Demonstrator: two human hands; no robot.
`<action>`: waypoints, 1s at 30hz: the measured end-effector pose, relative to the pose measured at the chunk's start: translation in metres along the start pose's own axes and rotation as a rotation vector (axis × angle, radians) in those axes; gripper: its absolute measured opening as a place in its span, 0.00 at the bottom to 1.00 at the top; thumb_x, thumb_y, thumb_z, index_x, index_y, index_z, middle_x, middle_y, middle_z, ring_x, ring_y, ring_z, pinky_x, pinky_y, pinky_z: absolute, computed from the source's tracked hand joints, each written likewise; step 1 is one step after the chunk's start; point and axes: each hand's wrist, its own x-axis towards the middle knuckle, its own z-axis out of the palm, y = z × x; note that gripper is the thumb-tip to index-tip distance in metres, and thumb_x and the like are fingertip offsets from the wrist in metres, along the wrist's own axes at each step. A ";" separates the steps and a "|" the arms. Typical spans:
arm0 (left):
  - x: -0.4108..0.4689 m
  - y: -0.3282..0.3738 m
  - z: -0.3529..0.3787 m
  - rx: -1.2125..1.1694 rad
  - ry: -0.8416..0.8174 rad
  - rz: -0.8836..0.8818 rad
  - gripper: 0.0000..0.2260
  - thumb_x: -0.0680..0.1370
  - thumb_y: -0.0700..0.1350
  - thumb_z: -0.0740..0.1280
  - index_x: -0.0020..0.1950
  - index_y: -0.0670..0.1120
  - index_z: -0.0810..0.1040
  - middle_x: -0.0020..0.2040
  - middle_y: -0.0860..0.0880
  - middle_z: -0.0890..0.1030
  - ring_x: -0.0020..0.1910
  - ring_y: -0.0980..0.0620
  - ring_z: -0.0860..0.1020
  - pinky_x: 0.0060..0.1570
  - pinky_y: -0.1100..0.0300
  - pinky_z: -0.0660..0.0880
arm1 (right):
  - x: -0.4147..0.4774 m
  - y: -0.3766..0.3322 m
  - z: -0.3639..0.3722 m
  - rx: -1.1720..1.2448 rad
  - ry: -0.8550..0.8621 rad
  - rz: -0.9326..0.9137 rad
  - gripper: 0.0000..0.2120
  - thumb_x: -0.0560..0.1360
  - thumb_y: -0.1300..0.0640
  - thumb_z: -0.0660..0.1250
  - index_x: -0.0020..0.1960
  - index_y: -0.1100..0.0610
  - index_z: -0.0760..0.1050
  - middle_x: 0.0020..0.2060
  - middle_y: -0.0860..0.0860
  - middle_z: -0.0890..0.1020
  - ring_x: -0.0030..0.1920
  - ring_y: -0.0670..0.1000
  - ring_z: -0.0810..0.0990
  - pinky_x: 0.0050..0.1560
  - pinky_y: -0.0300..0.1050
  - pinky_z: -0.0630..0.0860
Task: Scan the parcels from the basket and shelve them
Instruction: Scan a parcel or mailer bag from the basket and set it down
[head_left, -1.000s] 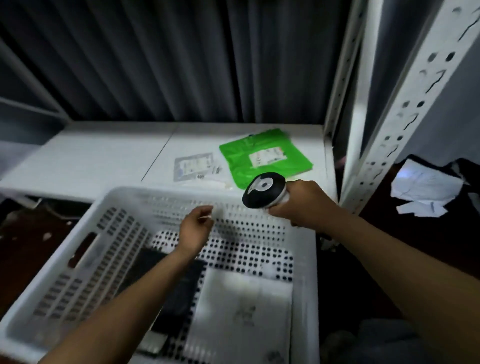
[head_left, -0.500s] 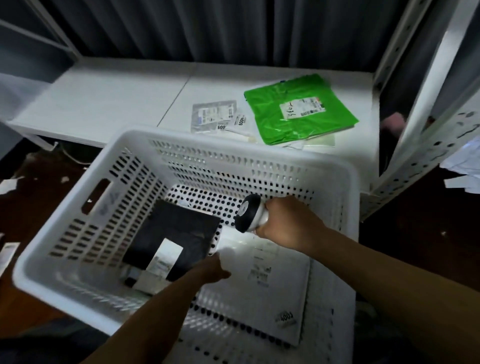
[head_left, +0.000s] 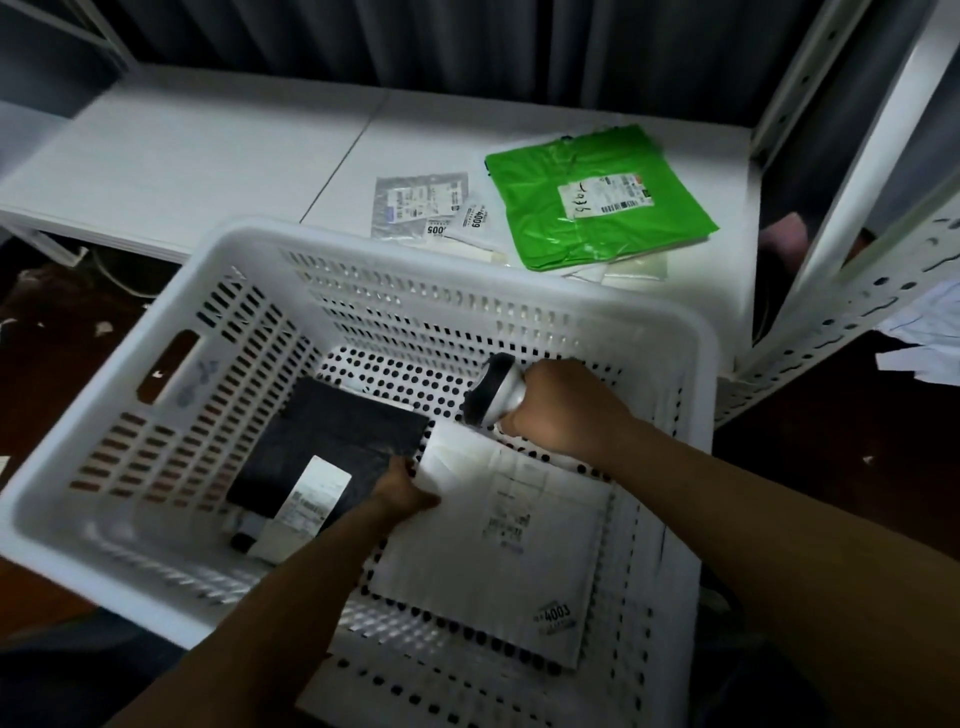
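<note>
The white perforated basket (head_left: 363, 270) is sitting in front of the shelf (head_left: 208, 145) and is holding the two parcels left to scan. The larger one, the white parcel (head_left: 493, 571), is lying flat on the basket floor on the right. It is looking like a thin, light padded mailer that will probably be bending and sagging if lifted by one corner, so gripping it along an edge, clear of the printing, seems best. Its far left corner is lifting slightly, and its face is showing a printed label (head_left: 511, 525) and a sticker reading 4003 (head_left: 556, 616). The green parcel (head_left: 597, 208) is already lying on the shelf, glossy, crinkled and probably slippery. The black parcel (head_left: 332, 436) is resting in the basket just left of the white one; it is looking matte and somewhat stiffer, with a white label near its front edge. The right hand (head_left: 561, 410) is wrapping round the scanner (head_left: 493, 389), holding it low inside the basket just beyond the white parcel. The left hand (head_left: 402, 491) is pinching the white parcel's left edge near the lifted corner.
</note>
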 end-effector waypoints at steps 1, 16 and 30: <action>-0.004 0.001 -0.004 -0.001 -0.053 0.009 0.30 0.64 0.45 0.80 0.60 0.36 0.72 0.53 0.40 0.79 0.52 0.42 0.79 0.51 0.48 0.79 | -0.002 -0.004 -0.002 -0.009 0.014 -0.023 0.09 0.71 0.57 0.71 0.46 0.62 0.78 0.39 0.53 0.78 0.42 0.51 0.78 0.39 0.40 0.68; -0.181 0.045 -0.119 -0.069 0.380 0.670 0.14 0.78 0.34 0.66 0.36 0.48 0.70 0.30 0.58 0.74 0.32 0.64 0.71 0.37 0.68 0.67 | -0.091 -0.053 -0.065 0.146 0.060 -0.152 0.13 0.68 0.52 0.77 0.49 0.56 0.81 0.34 0.54 0.85 0.32 0.48 0.83 0.36 0.39 0.78; -0.265 0.127 -0.195 -0.373 0.337 0.885 0.15 0.73 0.33 0.72 0.51 0.52 0.80 0.46 0.58 0.84 0.47 0.62 0.81 0.51 0.66 0.75 | -0.131 -0.082 -0.087 0.487 0.036 -0.312 0.04 0.68 0.68 0.75 0.39 0.65 0.80 0.29 0.59 0.79 0.30 0.53 0.73 0.34 0.47 0.72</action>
